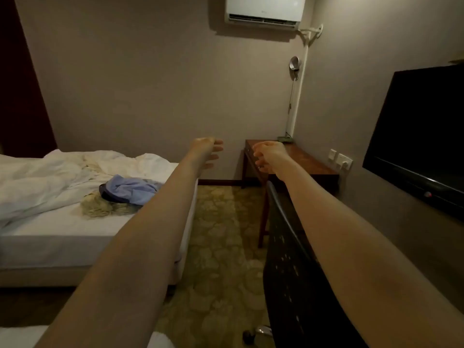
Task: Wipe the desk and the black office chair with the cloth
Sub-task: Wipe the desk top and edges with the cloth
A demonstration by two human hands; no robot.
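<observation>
Both my arms stretch straight forward at chest height. My left hand (209, 151) hangs in the air beyond the bed's corner, fingers loosely apart, holding nothing. My right hand (270, 155) is over the near end of the brown wooden desk (311, 164), fingers curled but apart, empty, a ring on one finger. The black mesh office chair (293, 272) stands under my right forearm, pushed toward the desk. A blue cloth (133, 188) lies crumpled on the bed, left of my left forearm.
A bed (50, 242) with rumpled white sheets and a yellowish rag fills the left. A black TV (421, 136) hangs on the right wall over wall sockets (341, 159). A lamp (293, 64) and an air conditioner (265, 8) are on the far wall. Patterned carpet (218, 247) runs between bed and chair.
</observation>
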